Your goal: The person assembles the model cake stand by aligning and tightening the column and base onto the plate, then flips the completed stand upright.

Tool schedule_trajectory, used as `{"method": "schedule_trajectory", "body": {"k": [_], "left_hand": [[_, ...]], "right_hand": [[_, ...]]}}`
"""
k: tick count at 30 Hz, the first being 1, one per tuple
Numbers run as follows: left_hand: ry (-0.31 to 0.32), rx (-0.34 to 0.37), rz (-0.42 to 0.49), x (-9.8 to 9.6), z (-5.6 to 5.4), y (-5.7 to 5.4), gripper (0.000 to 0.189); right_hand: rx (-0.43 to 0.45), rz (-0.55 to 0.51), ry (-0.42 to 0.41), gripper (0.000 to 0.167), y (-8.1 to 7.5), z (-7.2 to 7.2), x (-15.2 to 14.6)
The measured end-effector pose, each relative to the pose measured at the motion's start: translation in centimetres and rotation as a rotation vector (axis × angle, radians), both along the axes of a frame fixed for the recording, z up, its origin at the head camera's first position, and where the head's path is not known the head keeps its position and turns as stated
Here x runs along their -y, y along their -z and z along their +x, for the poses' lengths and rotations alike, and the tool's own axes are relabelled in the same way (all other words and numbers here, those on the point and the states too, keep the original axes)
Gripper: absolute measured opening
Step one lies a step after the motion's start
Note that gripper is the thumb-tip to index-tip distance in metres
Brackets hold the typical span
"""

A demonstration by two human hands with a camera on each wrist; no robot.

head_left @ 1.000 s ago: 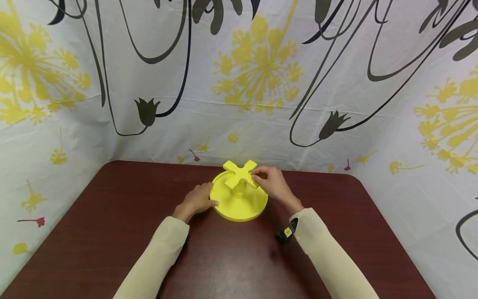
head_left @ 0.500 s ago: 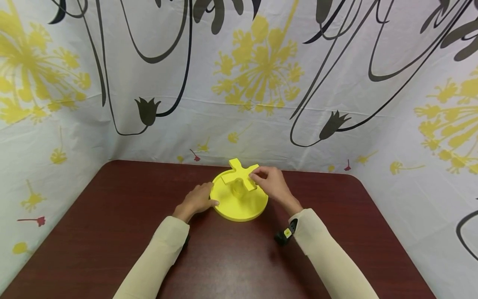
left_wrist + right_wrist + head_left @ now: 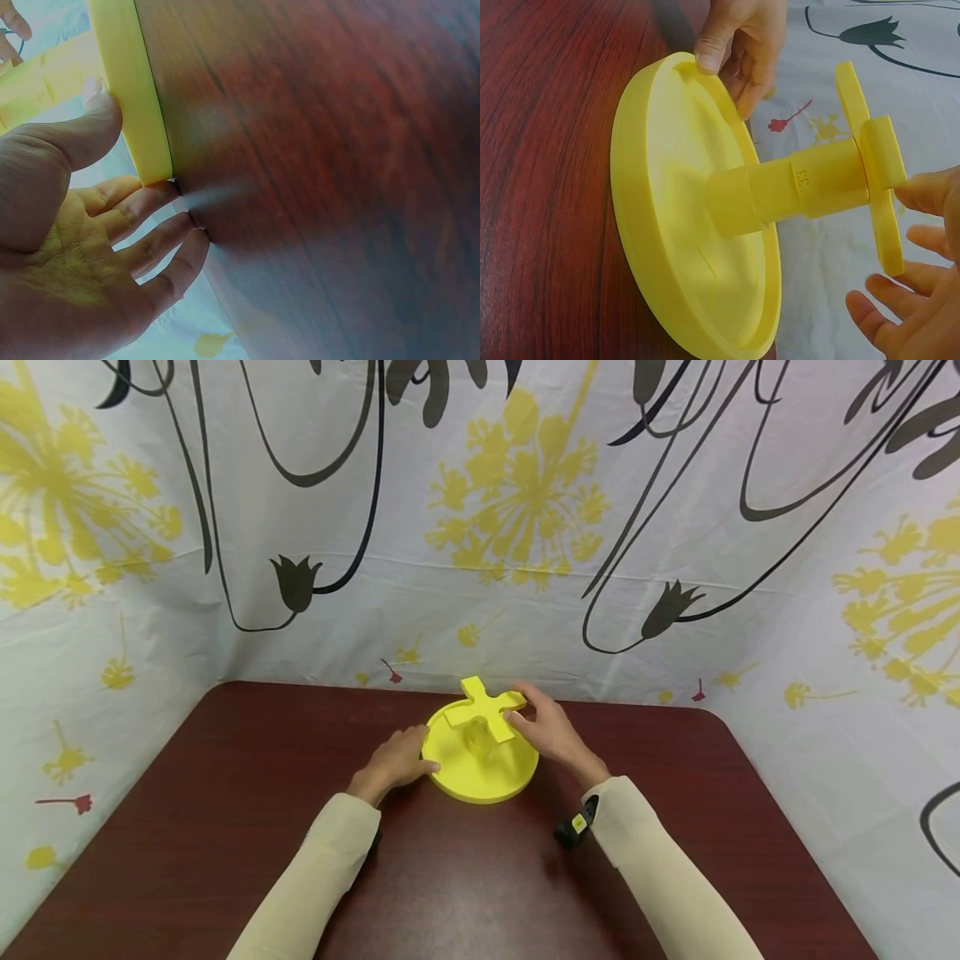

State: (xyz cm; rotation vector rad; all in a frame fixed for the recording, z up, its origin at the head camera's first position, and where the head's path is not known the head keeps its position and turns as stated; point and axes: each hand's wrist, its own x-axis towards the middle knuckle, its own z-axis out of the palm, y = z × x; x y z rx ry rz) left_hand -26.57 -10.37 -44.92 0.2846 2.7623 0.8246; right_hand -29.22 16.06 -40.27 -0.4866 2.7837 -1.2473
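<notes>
A yellow round base with a raised rim stands on the table. From its middle rises a stepped post marked "33", topped by a cross-shaped handle. My left hand grips the base's left rim, thumb over the inner edge and fingers along the outside, as the left wrist view shows. My right hand is at the handle's right side. Its thumb touches one arm of the cross, while the other fingers spread loosely apart from it.
The dark red-brown table reaches back to a white sheet printed with yellow and grey flowers. More patterned sheet closes in both sides. A black wrist device sits below the right cuff.
The cross handle has turned relative to the base. My right fingers have gone from pinching one of its arms to spreading apart. The left hand and base have stayed in place.
</notes>
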Motion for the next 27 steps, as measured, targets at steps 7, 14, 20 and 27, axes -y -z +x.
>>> {"method": "schedule_trajectory", "body": {"k": [7,14,20,27], "left_hand": [[0.001,-0.005,0.002,0.0,-0.1,0.0,0.072],[0.001,-0.001,-0.002,-0.1,-0.1,0.0,0.070],[0.001,0.000,-0.002,-0.1,-0.1,0.1,0.072],[0.003,-0.006,-0.014,-0.1,-0.2,0.1,0.071]], "right_hand": [[-0.039,0.023,0.008,0.052,0.5,0.0,-0.1],[-0.074,0.051,0.046,0.043,0.8,0.0,0.5],[-0.079,0.028,0.031,0.030,0.6,0.3,1.1],[-0.067,0.033,0.031,0.026,0.2,0.7,1.3]]}}
